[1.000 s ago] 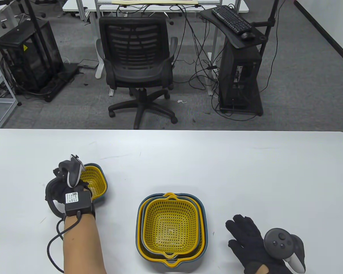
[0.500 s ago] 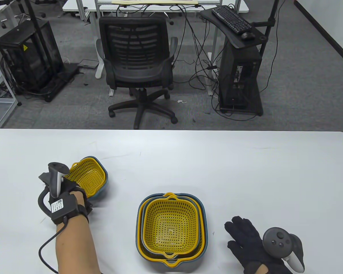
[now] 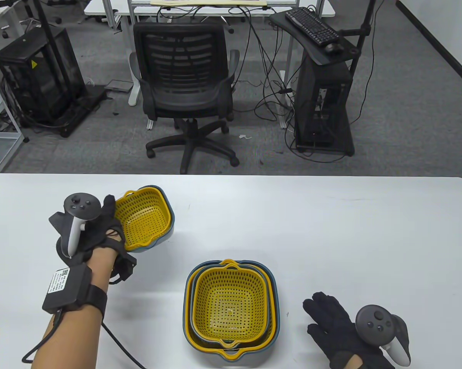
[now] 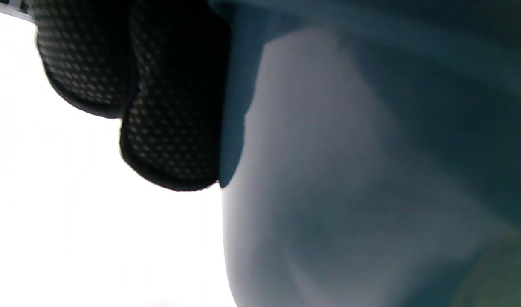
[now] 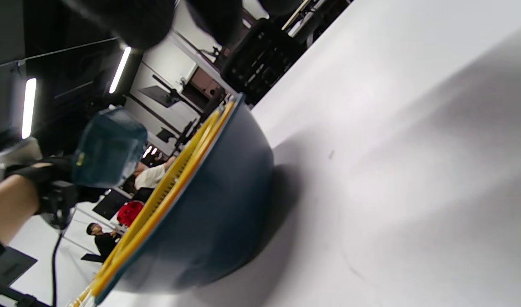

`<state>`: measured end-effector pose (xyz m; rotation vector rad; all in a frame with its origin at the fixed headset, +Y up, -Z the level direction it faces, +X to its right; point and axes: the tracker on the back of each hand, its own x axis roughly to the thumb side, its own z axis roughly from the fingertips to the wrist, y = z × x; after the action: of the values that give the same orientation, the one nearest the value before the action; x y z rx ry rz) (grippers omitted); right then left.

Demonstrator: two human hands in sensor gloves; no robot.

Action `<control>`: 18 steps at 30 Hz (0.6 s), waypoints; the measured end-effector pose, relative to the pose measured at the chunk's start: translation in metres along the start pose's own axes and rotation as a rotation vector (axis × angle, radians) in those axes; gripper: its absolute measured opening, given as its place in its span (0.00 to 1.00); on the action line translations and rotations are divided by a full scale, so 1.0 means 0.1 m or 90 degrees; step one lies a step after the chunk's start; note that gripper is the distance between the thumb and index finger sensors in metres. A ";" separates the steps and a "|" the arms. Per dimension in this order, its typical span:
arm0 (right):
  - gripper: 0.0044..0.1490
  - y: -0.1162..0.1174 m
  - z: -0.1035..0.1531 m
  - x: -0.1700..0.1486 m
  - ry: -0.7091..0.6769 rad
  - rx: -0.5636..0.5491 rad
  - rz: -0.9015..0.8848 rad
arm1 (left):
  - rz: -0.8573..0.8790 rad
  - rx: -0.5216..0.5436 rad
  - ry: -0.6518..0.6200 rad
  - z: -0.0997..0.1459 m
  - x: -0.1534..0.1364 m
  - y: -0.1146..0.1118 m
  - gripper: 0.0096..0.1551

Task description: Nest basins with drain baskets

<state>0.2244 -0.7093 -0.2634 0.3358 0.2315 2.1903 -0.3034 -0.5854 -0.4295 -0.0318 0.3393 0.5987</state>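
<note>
My left hand [image 3: 111, 230] grips a small blue basin with a yellow drain basket [image 3: 144, 217] nested in it and holds it lifted and tilted above the table's left side. In the left wrist view the basin's blue outer wall [image 4: 350, 170] fills the frame, with my gloved fingers [image 4: 171, 106] against it. A larger stack of nested blue basins and yellow baskets [image 3: 231, 307] stands at the table's front centre; it also shows in the right wrist view [image 5: 201, 204]. My right hand [image 3: 332, 319] rests flat and empty on the table right of the stack.
The white table [image 3: 331, 230] stretches wide behind and to the right. Beyond its far edge stand an office chair [image 3: 186, 88], a black computer tower [image 3: 323, 107] and a black rack [image 3: 38, 77].
My left hand has lifted the small basin with its basket off the table and carried it up and to the right. My right hand has stayed put.
</note>
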 end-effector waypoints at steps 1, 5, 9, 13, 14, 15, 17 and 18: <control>0.40 0.00 0.00 -0.01 0.003 0.000 -0.005 | -0.007 -0.007 -0.019 0.12 0.10 0.00 0.38; 0.40 -0.05 0.00 -0.09 0.026 -0.006 -0.021 | -0.067 -0.051 -0.088 0.63 0.43 -0.19 0.38; 0.40 -0.11 0.02 -0.15 0.043 -0.028 -0.039 | -0.161 -0.071 -0.145 1.04 0.67 -0.49 0.37; 0.40 -0.15 0.03 -0.21 0.055 -0.036 -0.053 | -0.230 -0.077 -0.179 1.30 0.84 -0.85 0.37; 0.40 -0.14 0.03 -0.22 0.058 -0.034 -0.055 | -0.240 -0.074 -0.178 1.31 0.85 -0.92 0.37; 0.40 -0.14 0.02 -0.23 0.061 -0.030 -0.057 | -0.253 -0.072 -0.176 1.33 0.86 -1.03 0.37; 0.40 -0.13 0.02 -0.25 0.064 -0.027 -0.060 | -0.270 -0.076 -0.175 1.35 0.87 -1.20 0.37; 0.40 -0.13 0.02 -0.26 0.066 -0.025 -0.062 | -0.275 -0.077 -0.175 1.37 0.87 -1.26 0.37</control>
<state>0.2495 -0.7221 -0.2691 0.1850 0.2562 2.1150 -0.1247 -0.6251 -0.3371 -0.1348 0.0239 0.1890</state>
